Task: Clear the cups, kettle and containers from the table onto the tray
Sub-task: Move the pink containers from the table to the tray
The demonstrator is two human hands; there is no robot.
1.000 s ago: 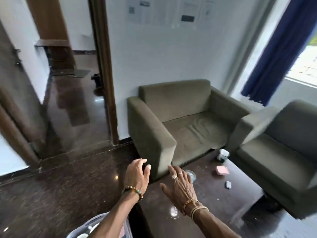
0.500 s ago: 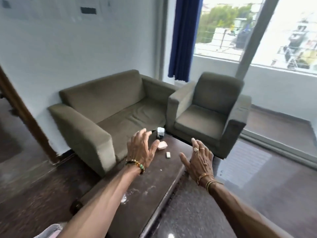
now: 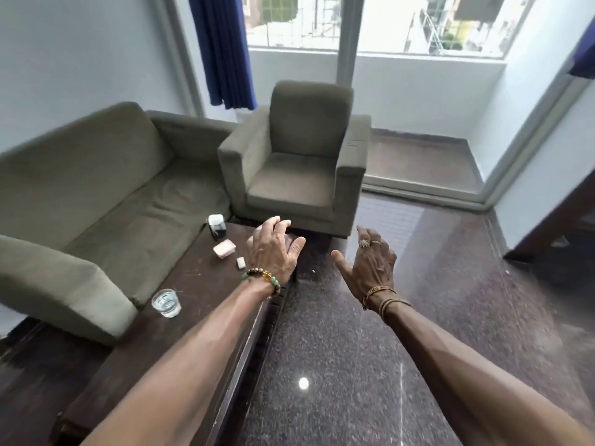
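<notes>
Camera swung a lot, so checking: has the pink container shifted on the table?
No. The pink container still lies between the jar and the small white block.

The left hand (image 3: 272, 249) covers the far right corner of the worktop (image 3: 193, 284), and I cannot tell whether it touches the wood or hangs above it. Its forearm hides a long stretch of the worktop's right edge. Both forearms run off the bottom edge. The sofa (image 3: 96, 194) is cut at the left, the blue curtain (image 3: 222, 49) at the top. The small white thing (image 3: 240, 263) beside the pink container (image 3: 223, 248) is too small to name. The dark pot (image 3: 216, 226) at the far corner is blurred.
</notes>
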